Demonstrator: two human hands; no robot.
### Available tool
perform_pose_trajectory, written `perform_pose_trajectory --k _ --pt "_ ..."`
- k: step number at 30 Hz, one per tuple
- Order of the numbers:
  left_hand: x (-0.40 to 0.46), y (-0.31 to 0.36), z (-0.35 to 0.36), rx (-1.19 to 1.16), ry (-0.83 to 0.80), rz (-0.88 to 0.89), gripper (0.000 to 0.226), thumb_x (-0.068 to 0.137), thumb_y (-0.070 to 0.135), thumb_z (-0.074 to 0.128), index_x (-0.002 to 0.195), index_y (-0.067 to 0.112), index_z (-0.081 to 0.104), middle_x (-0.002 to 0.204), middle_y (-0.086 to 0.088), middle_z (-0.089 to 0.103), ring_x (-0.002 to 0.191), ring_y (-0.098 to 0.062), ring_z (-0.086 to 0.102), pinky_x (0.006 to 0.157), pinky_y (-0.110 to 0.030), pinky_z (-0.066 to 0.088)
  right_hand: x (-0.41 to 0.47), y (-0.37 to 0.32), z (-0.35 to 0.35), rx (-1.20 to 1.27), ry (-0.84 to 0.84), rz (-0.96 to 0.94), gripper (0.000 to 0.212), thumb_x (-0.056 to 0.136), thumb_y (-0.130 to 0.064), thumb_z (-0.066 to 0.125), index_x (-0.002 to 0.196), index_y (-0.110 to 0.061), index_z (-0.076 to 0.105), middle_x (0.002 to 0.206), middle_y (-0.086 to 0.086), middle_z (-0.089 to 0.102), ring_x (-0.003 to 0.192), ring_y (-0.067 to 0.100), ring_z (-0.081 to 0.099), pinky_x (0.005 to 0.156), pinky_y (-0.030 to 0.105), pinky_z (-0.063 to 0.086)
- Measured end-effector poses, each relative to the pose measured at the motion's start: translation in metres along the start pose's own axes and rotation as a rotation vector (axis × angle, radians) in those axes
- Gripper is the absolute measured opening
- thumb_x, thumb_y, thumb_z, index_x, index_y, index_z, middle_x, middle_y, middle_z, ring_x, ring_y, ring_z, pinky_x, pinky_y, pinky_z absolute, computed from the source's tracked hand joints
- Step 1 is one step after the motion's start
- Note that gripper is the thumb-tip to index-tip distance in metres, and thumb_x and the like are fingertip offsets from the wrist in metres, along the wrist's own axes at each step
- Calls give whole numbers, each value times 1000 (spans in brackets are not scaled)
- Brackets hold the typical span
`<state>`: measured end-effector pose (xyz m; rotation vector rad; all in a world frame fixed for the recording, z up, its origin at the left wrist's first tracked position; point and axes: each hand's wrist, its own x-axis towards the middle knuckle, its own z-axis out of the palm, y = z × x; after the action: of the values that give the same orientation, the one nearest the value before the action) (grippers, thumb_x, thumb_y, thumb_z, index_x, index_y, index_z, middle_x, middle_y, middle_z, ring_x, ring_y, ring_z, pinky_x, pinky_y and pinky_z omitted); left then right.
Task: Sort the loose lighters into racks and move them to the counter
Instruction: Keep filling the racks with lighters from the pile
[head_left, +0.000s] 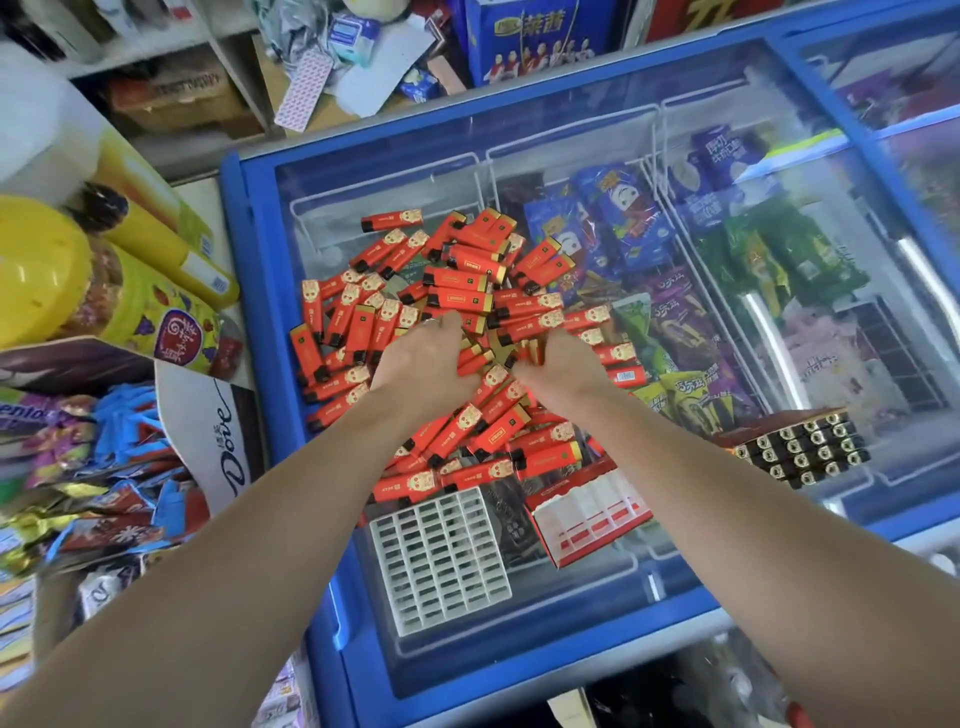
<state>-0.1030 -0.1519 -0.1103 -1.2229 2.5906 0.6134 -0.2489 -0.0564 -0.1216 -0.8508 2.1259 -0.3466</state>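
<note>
Both hands in lighter pile (457, 312) on freezer lid (571, 130): left hand (423, 353) and right hand (558, 364) bury curled fingers among lighters lying every way, grip unclear; empty rack (439, 558) lies nearer, toward the body.

We see glossy red plastic lighters (462, 296) with shiny gold metal caps, our smooth glass freezer lid (571, 135) in glossy blue plastic frame, matt white plastic rack (441, 561), printed red-and-white cardboard box (587, 514), shiny foil snack wrappers (670, 317)
</note>
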Motion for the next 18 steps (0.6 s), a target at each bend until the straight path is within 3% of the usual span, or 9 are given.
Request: perform_pose_trajectory --k 2,5,6,8,10,13,15,18 --pt "-2 -1 -5 -252 27 -112 35 88 32 73 111 16 52 88 -1 63 77 -21 65 61 -35 52 -1 1 -10 299 -23 92 18 101 -24 57 97 -6 58 78 4 56 64 17 55 60 33 52" --pt "-12 4 -17 -837 28 -324 23 81 21 78 96 19 61 85 -1 68 76 -19 66 66 -33 54 -8 -5 -29 1018 -87 258 10 100 -13 57 95 -5 57 90 10 63 80 20 64 82 35 60" --pt "-17 7 -22 -1027 15 -397 29 77 19 79 99 16 60 90 -3 69 84 -22 67 74 -36 54 -12 -5 -35 1214 -112 288 6 99 -11 57 99 -5 56 95 11 63 85 21 64 83 36 60" --pt "-26 10 -27 -1332 -43 -497 59 73 17 81 122 13 48 106 -12 75 99 -28 70 90 -44 53 -21 -2 -43 1454 -172 274 15 98 -10 54 113 -7 53 100 13 57 85 22 59 72 36 57" --pt "-37 10 -26 -1527 -107 -487 86 73 17 86 142 8 34 112 -18 76 96 -28 75 91 -45 54 -32 1 -46 1500 -239 232 24 98 -12 48 120 -5 51 94 14 57 75 22 60 63 35 55" --pt "-59 18 -24 -1558 -184 -494 148 43 30 102 164 11 18 133 -19 67 109 -26 73 90 -43 58 -57 3 -46 1434 -292 165 16 101 -11 41 107 -4 53 85 14 61 66 19 58 54 27 49" --pt "-75 23 -15 -1576 -162 -518 140 50 24 99 164 21 18 138 -18 65 122 -31 67 100 -51 54 -73 7 -42 1416 -323 103 18 103 -8 40 112 -6 55 87 14 63 65 18 57 52 24 46" --pt "-97 31 -3 -1598 -159 -534 101 67 14 90 153 14 39 124 -16 74 103 -27 76 79 -42 60 -93 19 -33 1310 -336 21 26 103 -5 49 128 0 57 93 18 66 65 17 55 48 24 41"
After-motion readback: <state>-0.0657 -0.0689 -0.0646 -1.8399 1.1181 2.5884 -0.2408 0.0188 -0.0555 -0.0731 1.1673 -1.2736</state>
